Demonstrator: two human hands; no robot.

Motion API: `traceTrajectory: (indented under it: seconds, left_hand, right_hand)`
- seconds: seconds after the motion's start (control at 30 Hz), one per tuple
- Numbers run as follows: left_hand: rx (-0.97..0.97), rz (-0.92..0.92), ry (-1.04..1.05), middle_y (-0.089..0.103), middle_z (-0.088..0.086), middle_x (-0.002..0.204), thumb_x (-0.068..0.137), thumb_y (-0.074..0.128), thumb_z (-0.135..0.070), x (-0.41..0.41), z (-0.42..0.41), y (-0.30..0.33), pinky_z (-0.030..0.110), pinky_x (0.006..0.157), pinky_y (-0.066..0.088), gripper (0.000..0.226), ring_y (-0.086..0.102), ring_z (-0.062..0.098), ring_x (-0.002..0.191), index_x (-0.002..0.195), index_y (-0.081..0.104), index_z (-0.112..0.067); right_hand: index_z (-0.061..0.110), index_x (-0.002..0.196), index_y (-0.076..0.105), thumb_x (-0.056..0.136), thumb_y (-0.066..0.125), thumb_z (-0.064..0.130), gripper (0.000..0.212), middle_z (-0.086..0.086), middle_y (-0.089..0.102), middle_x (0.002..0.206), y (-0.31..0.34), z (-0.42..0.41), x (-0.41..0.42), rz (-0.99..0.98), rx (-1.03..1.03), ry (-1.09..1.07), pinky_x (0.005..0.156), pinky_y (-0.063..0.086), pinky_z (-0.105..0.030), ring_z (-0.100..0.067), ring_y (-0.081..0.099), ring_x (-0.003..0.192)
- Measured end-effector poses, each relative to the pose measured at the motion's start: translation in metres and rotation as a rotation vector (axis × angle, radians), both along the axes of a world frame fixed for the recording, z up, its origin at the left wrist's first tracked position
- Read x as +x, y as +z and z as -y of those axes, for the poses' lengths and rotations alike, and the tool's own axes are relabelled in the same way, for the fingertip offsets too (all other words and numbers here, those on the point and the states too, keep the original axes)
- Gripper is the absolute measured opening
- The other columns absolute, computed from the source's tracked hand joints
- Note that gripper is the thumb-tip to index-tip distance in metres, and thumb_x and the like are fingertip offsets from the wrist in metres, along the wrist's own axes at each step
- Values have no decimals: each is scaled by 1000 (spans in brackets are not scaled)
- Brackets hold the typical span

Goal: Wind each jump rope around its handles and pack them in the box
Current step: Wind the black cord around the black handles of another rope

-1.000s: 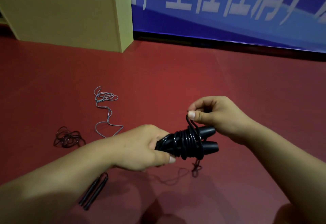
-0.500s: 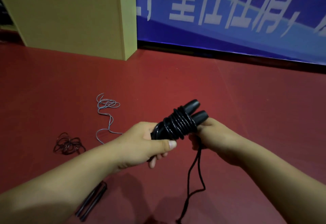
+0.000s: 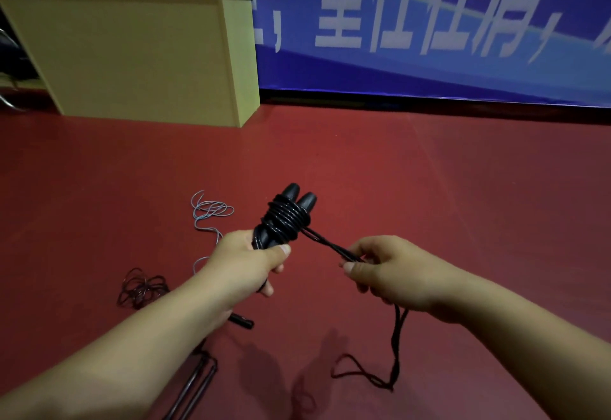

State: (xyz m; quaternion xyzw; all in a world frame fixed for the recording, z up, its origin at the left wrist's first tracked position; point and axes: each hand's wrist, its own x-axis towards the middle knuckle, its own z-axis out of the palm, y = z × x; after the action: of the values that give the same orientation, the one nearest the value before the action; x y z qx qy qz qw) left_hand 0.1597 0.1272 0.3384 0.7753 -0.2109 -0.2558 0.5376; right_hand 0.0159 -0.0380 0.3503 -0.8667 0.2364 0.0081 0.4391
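My left hand [image 3: 246,262] grips the lower end of two black jump-rope handles [image 3: 291,209] held side by side, tips pointing up and away. Several turns of black rope are wound around them. My right hand [image 3: 385,271] pinches the doubled free rope [image 3: 325,242], pulled taut to the right of the coil. The loose end [image 3: 395,347] hangs below my right hand and loops near the red floor. A tan box [image 3: 139,56] stands at the back left.
On the floor to the left lie a grey-blue rope [image 3: 210,211], a tangled dark rope [image 3: 142,289] and black handles [image 3: 198,383] partly under my left forearm. A blue banner [image 3: 429,23] with white characters covers the back wall.
My right hand came out from under the handles and pulled the free rope out to the right and taut. The handles tipped more upright in my left hand.
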Motion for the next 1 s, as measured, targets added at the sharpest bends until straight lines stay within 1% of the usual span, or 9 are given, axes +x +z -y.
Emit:
traceTrajectory:
  seconds: [0.17,0.33,0.5,0.57,0.6,0.67,0.73,0.8,1.0]
  left_hand:
    - [126,113,-11,62,0,65,91,64,-14,2,0,-5,15,39,34,16,49,15,40,76,60,-12]
    - [166,184,3,62,0,65,91,63,-14,2,0,-8,14,36,33,17,51,15,39,75,59,-13]
    - [262,250,-39,64,-2,63,90,63,-17,7,-4,-14,23,49,42,19,56,17,41,72,58,-16]
    - [349,308,-109,65,1,66,89,65,-24,7,-5,-16,31,57,48,20,62,24,50,72,56,-17]
    - [403,370,-151,64,3,66,87,65,-29,6,-5,-18,34,61,50,23,65,28,59,71,54,-19]
    - [483,499,-228,57,3,64,86,65,-34,0,-5,-18,33,63,45,27,63,30,72,69,49,-21]
    - [486,553,-303,49,-3,59,86,65,-35,-7,-4,-16,30,59,39,27,54,23,63,70,49,-21]
    - [455,544,-383,43,-8,54,87,64,-34,-12,-3,-15,29,56,34,27,43,12,54,70,49,-21]
    - [324,505,-583,39,-14,55,88,64,-32,-19,-4,-11,30,55,31,21,35,6,53,78,52,-19]
  right_hand:
    - [20,85,65,92,61,37,20,7,63,71,6,-3,-3,3,-91,21,62,43,-27,-7,52,62]
    - [17,82,62,90,63,41,25,7,50,65,10,-5,-4,11,-165,63,58,38,-29,-9,44,57]
    - [19,78,60,91,63,37,22,10,49,61,12,-5,-7,71,-141,86,56,40,-26,-7,45,54]
    - [21,77,59,93,61,34,21,12,47,58,12,-5,-6,96,-174,103,53,37,-20,-1,42,50]
    - [22,76,59,93,60,33,20,12,47,57,12,-4,-7,112,-193,106,52,35,-18,-1,42,49]
    - [25,78,59,95,57,33,19,11,48,58,11,-3,-7,149,-242,102,52,33,-18,-2,43,51]
    - [22,81,61,96,55,32,18,10,48,60,12,-1,-7,189,-332,80,52,33,-18,-3,44,53]
    - [21,83,61,96,54,30,18,12,50,62,13,2,-9,233,-392,50,52,34,-15,1,47,56]
    - [24,90,66,95,57,35,14,12,66,76,13,12,-15,286,-413,28,60,41,-12,1,59,72]
